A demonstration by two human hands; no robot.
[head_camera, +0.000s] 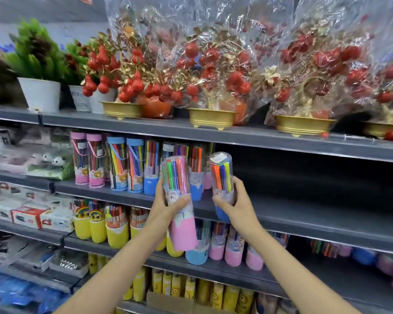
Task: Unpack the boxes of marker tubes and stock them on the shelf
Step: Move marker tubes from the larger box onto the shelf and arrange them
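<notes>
- At upper left of the frame, on the top shelf [145, 126]: green artificial plants in white pots [40, 94], then a row of red-and-gold ornamental fruit trees [213, 71] in gold trays, most wrapped in clear plastic, running to the right edge.
- Left of centre, second shelf [304, 214]: upright marker tubes in a row [127, 164], two pink-capped, two blue-capped, then clear-topped ones with blue bases. Right part of this shelf is dark and bare.
- Far left, middle height: blurred packaged goods, including red-and-white boxes [30, 216] (labels not legible).
- Lower left of centre, third shelf: yellow-based marker tubes [100, 227]; to their right, pink- and blue-based tubes [225, 248].
- Bottom centre: yellow tubes or packs [213, 293], blurred.
- Centre: left hand [168, 206] wraps around a pink-based marker tube [179, 200], thumb across the front of its clear middle section. Tube is tilted, top leaning slightly left, held in front of the second shelf edge, not on the shelf.
- Right of centre: right hand [238, 205] grasps a blue-based marker tube [221, 184] at its lower half, fingers on the right side, thumb on the front. Tube is near upright, top just below the top shelf's underside; base appears at or just off the second shelf's front edge (contact cannot be told).
- The two held tubes are near each other, not touching.
</notes>
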